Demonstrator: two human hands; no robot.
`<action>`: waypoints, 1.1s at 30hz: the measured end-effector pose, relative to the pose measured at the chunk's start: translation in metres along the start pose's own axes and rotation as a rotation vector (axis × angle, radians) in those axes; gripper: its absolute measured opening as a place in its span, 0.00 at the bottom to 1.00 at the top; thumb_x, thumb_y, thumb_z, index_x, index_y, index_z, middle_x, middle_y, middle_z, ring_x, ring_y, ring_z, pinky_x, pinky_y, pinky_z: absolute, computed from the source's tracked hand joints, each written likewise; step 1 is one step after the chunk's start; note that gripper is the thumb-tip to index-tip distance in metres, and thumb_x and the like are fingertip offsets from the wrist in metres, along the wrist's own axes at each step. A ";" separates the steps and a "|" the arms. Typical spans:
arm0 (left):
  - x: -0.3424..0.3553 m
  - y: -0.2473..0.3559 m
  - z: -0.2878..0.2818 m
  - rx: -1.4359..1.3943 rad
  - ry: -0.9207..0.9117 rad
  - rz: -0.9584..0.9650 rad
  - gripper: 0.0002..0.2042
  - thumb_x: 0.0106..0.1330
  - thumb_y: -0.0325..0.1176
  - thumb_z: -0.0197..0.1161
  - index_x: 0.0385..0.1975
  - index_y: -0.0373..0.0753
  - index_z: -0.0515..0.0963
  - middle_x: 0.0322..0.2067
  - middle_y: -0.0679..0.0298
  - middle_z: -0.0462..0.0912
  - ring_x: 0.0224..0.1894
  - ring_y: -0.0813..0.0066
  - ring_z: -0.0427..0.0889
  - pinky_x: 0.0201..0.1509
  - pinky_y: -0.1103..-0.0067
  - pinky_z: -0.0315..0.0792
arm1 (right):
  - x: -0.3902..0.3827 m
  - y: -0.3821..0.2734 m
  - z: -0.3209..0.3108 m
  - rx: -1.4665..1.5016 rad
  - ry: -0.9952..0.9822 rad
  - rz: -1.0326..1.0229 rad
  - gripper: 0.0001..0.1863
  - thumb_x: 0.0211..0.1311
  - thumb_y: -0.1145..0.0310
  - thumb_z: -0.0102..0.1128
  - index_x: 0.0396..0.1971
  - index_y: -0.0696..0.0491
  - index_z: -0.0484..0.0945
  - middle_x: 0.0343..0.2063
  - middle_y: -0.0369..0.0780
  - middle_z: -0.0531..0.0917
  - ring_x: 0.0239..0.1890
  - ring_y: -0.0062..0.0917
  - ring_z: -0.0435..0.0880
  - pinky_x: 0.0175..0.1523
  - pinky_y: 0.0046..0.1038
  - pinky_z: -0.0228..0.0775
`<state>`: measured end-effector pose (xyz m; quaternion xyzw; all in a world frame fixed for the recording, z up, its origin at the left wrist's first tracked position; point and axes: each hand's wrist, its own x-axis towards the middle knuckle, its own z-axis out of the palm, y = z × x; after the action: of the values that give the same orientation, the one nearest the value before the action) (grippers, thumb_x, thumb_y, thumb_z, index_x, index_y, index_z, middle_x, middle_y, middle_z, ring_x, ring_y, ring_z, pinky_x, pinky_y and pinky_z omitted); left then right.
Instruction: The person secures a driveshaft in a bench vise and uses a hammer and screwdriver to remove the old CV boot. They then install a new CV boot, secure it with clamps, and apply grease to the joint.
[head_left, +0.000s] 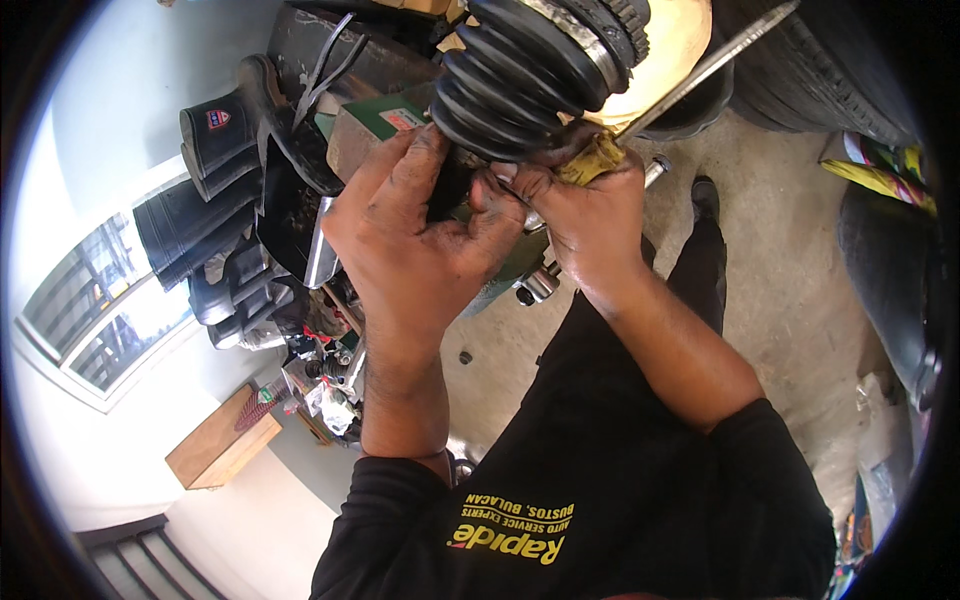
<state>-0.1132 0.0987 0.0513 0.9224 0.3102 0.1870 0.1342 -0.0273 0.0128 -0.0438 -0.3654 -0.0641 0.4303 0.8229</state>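
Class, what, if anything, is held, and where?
Right hand: long metal tool, by its yellow end. Left hand: at black ribbed rubber boot, lower edge; grip unclear.

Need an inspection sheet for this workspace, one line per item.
Surface: concrete floor, marked, with a small dark piece on it.
Job's things: black ribbed bellows; metal rod; yellow item, cloth or handle unclear.
Clutter: green box and black boots to the left.
Hands: left hand has fingers against the bellows' lower edge; right hand is at the yellow item, its grip partly hidden.
Cables: nothing seen.
Surroundings: tire, window, wooden box.
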 end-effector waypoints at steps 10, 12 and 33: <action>-0.002 -0.001 0.000 0.100 -0.009 0.031 0.29 0.44 0.38 0.79 0.50 0.35 0.86 0.41 0.47 0.89 0.35 0.53 0.91 0.40 0.69 0.84 | -0.004 -0.003 0.006 -0.017 0.042 0.001 0.09 0.63 0.81 0.74 0.42 0.62 0.84 0.37 0.38 0.91 0.39 0.17 0.89 0.46 0.22 0.82; -0.003 0.001 0.000 0.124 0.001 0.025 0.27 0.44 0.37 0.79 0.48 0.35 0.87 0.41 0.47 0.89 0.36 0.53 0.92 0.41 0.70 0.85 | -0.005 -0.004 0.006 -0.005 0.042 0.012 0.10 0.63 0.80 0.74 0.43 0.62 0.84 0.38 0.38 0.91 0.39 0.17 0.88 0.46 0.22 0.82; 0.004 0.011 -0.013 -0.064 0.022 -0.072 0.19 0.46 0.27 0.79 0.41 0.30 0.87 0.41 0.51 0.90 0.42 0.57 0.93 0.49 0.72 0.85 | 0.004 -0.007 -0.003 0.123 -0.091 0.059 0.09 0.65 0.80 0.73 0.44 0.62 0.86 0.41 0.39 0.91 0.43 0.18 0.88 0.51 0.25 0.82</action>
<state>-0.1102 0.0945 0.0678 0.9036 0.3387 0.2022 0.1670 -0.0186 0.0119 -0.0425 -0.2960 -0.0642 0.4736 0.8270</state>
